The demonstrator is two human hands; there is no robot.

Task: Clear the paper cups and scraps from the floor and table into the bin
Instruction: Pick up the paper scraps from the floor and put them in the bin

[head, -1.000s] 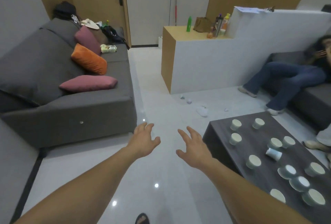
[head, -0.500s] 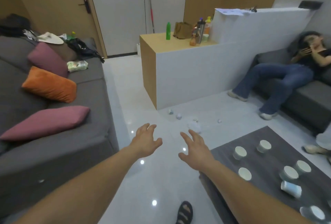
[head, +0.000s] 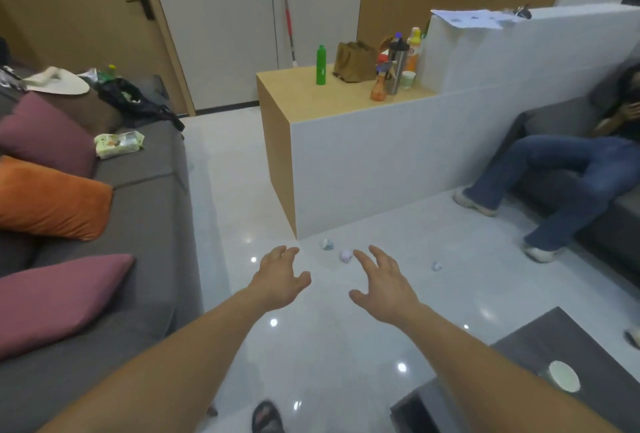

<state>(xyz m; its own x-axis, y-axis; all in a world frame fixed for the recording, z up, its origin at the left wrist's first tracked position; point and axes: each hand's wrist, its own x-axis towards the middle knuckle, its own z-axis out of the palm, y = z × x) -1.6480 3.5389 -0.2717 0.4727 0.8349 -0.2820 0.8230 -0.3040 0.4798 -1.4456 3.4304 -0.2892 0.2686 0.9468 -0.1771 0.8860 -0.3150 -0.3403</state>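
Splayed hands [head: 280, 279] [head: 385, 289] near scraps [head: 346, 255], possibly paper

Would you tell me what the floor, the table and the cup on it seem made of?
Floor: glossy pale tile or stone, judging by mirrored light spots. Table: dark, matte, wood-look top with faint grain. Cup: probably paper; thin pale matte rim.

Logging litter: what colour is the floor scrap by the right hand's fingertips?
Pale lilac scrap, clearest in head view.
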